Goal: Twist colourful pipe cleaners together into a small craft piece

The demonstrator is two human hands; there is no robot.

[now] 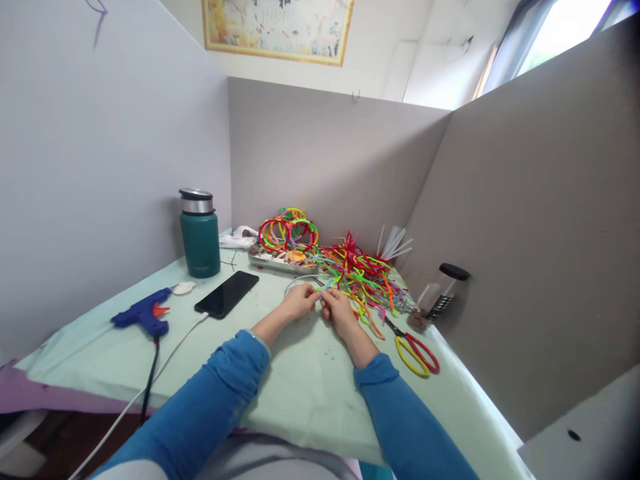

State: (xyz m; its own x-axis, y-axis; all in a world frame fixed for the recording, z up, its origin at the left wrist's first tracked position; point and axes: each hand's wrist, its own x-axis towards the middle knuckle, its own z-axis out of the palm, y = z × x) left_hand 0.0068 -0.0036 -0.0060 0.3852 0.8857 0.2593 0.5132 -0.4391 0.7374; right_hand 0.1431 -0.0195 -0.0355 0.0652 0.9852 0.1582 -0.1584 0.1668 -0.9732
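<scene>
Both of my hands meet over the middle of the table, fingertips nearly touching. Between them is a small light-blue strip (326, 285), apparently a piece of pipe cleaner. My left hand (301, 300) pinches it from the left, and my right hand (339, 309) pinches it from the right. Just beyond my hands lies a tangled heap of colourful pipe cleaners (357, 267). A metal tray (280, 265) behind my left hand bears small pieces, with several coloured rings (289, 233) piled on it.
Scissors (413, 350) with red and yellow handles lie at the right, near a clear jar (437, 300). At the left are a phone (227, 294) with a cable, a blue glue gun (145, 313) and a green bottle (201, 240). Grey partitions (325, 160) surround the table.
</scene>
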